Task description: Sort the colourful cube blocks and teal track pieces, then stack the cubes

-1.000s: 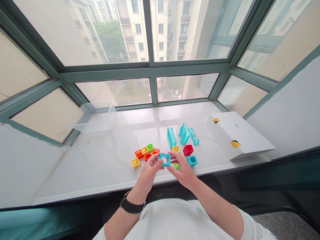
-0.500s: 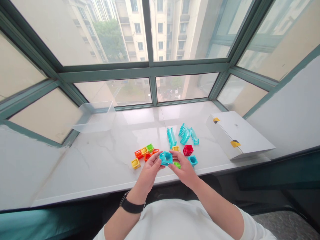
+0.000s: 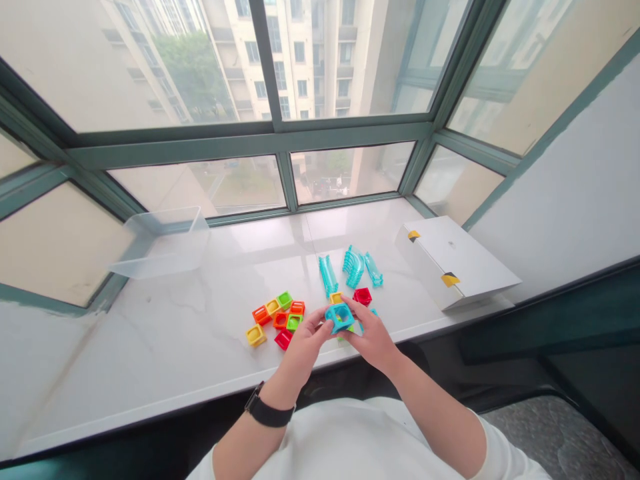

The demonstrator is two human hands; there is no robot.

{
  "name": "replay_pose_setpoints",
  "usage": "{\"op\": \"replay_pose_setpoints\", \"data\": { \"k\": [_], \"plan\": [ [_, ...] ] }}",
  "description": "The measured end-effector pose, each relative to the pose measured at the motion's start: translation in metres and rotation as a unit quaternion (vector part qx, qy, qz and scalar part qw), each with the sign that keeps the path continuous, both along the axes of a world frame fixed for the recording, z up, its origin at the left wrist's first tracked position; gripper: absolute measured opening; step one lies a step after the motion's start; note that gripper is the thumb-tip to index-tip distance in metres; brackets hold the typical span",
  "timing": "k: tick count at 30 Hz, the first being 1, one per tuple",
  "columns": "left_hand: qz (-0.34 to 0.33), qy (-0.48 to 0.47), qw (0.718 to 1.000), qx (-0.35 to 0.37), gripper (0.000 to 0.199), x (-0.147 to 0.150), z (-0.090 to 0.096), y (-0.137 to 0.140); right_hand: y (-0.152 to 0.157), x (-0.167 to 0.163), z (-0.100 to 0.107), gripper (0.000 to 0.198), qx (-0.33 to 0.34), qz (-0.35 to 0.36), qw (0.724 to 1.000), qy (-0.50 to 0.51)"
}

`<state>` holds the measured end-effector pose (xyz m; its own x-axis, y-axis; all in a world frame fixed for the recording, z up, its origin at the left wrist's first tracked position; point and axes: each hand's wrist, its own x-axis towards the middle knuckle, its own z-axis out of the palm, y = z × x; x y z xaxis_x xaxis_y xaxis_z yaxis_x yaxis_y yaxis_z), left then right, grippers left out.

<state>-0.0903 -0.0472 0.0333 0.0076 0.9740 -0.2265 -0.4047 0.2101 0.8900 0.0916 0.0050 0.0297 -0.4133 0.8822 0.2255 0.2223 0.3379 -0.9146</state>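
Note:
A blue hollow toy block [image 3: 341,317] with round openings is held above the near part of the sill between both hands. My left hand [image 3: 311,340] grips its left side, and my right hand [image 3: 371,335] grips its right side; the fingers of both are closed on it. Left of my left hand lie several loose blocks, among them a yellow block [image 3: 256,335], an orange block [image 3: 261,315], a green block [image 3: 285,300] and a dark red block [image 3: 283,339]. Beyond my right hand sits a red block [image 3: 363,297]. Other blocks are partly hidden behind my hands.
Clear teal track pieces, one straight [image 3: 329,276] and one curved [image 3: 354,267], lie behind the blocks. A transparent plastic bin [image 3: 165,257] stands at the left by the window. To the right is a white box [image 3: 460,260] with yellow-black tabs. The marble sill [image 3: 165,360] ends close to my body.
The view has swung, shifting the sill and its objects leftward in the picture. Both hands still hold the blue block, now tilted differently, and more blocks show left of my left hand.

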Motion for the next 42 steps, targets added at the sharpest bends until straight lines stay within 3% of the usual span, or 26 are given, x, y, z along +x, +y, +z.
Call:
{"op": "replay_pose_setpoints", "data": {
  "k": [4,7,13,18,22,25,32,42],
  "plan": [
    [-0.047,0.118,0.991,0.031,0.05,0.012,-0.002,0.01,0.005,0.024,-0.003,0.069,-0.005,-0.021,1.0,-0.015],
    [-0.073,0.245,0.962,0.095,0.048,0.019,-0.002,0.015,0.009,0.042,-0.004,0.07,-0.017,-0.024,0.999,-0.028],
    [-0.078,0.425,0.88,0.199,0.062,0.033,-0.003,0.022,0.021,0.079,-0.01,0.067,-0.019,-0.076,0.996,-0.047],
    [-0.084,0.54,0.799,0.251,0.061,0.047,-0.018,0.037,0.031,0.102,-0.016,0.068,-0.036,-0.136,0.989,-0.054],
    [-0.126,0.631,0.725,0.246,0.059,0.062,-0.028,0.052,0.033,0.111,-0.02,0.066,-0.036,-0.145,0.987,-0.059],
    [-0.153,0.674,0.687,0.227,0.058,0.07,-0.03,0.059,0.032,0.114,-0.026,0.063,-0.028,-0.137,0.988,-0.072],
    [-0.17,0.7,0.663,0.201,0.054,0.074,-0.034,0.063,0.033,0.118,-0.04,0.061,-0.033,-0.116,0.989,-0.082],
    [-0.174,0.684,0.684,0.184,0.048,0.074,-0.047,0.07,0.038,0.11,-0.053,0.062,-0.034,-0.088,0.991,-0.1]
  ]
}}
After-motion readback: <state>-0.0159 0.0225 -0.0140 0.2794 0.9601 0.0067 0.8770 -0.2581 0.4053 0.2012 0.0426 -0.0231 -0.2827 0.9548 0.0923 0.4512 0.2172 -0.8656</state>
